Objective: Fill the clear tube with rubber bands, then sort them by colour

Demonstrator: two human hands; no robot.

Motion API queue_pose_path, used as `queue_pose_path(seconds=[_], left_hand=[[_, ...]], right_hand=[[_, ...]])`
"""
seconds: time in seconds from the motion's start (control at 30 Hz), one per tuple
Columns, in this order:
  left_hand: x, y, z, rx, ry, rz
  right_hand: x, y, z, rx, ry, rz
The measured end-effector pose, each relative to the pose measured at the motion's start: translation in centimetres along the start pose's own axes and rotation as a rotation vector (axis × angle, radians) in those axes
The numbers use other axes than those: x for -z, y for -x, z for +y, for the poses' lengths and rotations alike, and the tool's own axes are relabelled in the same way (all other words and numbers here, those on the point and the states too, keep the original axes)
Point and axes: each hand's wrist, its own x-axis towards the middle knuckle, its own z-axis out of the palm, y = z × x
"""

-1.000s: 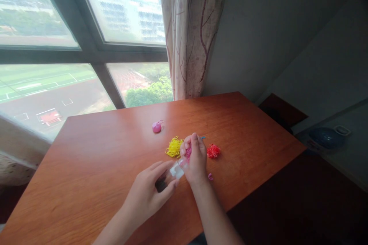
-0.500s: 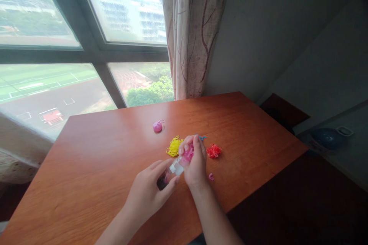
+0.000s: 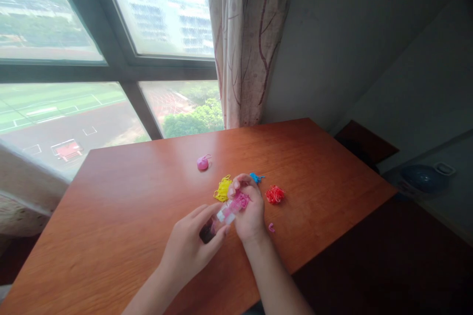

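Fingers (image 3: 202,213) of left hand (image 3: 188,251) clamped round small clear bottle (image 3: 225,215) over table (image 3: 129,197); right hand (image 3: 252,215) pinching pink bands (image 3: 241,201) at its mouth, half hiding them. Just beyond: yellow bands (image 3: 222,188), blue bands (image 3: 254,177), red bands (image 3: 274,194), pink cap (image 3: 202,163).

The left hand (image 3: 192,246) grips a clear bottle (image 3: 223,215), the right hand (image 3: 251,211) pinches pink bands (image 3: 241,201) at its mouth.

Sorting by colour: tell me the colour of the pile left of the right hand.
A small yellow heap of thin loops, head view.
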Motion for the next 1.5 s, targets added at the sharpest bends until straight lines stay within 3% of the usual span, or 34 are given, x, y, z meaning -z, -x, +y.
queue_pose_path(seconds=[0.47,0.77,1.07,1.33,1.5], left_hand=[[0.1,0.0,-0.3,-0.032,0.022,-0.009],[0.8,-0.2,-0.4,-0.065,-0.032,-0.114],[1.7,-0.1,-0.5,-0.067,-0.072,-0.211],[0.6,-0.2,-0.1,-0.021,0.017,-0.112],[0.2,-0.3,0.0,0.005,0.048,-0.047]], right_hand=[[-0.2,0.1,-0.5,0.004,-0.015,-0.132],[0.1,-0.2,-0.4,-0.095,-0.018,0.002],[0.3,-0.3,-0.5,-0.099,0.067,0.032],[-0.1,0.1,0.4,0.007,0.122,-0.019],[-0.3,0.3,0.4,-0.013,0.031,-0.066]])
